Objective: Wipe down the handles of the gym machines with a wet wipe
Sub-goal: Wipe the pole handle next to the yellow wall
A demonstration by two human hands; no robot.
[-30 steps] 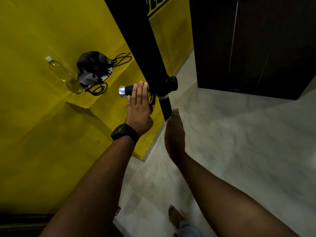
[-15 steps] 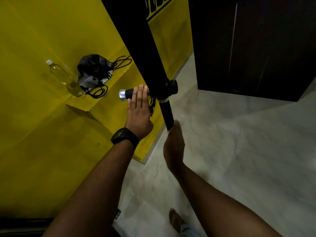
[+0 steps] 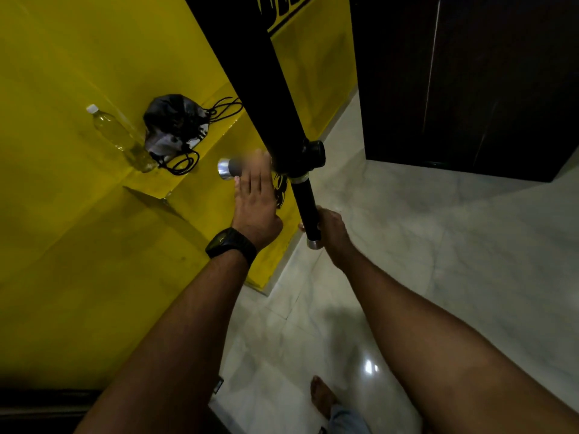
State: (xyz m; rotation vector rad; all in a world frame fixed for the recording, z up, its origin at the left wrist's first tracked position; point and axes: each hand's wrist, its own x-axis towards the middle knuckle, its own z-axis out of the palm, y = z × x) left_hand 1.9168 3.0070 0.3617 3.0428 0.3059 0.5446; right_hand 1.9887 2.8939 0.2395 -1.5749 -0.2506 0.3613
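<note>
A thick black machine post [image 3: 250,73] slants down from the top and ends in two black handles with silver end caps. My left hand [image 3: 255,202], with a black watch on its wrist, lies flat with straight fingers over the side handle [image 3: 228,169]; its fingertips are blurred. The lower handle [image 3: 305,205] points down toward me, and my right hand [image 3: 332,228] grips it near its silver cap. I see no wet wipe in either hand.
A clear plastic bottle [image 3: 119,136] and a black drawstring bag [image 3: 175,126] sit on a yellow ledge [image 3: 78,214] at the left. A dark cabinet [image 3: 470,83] stands at the back right. My bare foot [image 3: 322,396] is on the pale marble floor [image 3: 438,245].
My right hand has moved down the lower handle and curled round it, where before it lay straight beside it. My left hand stays over the side handle.
</note>
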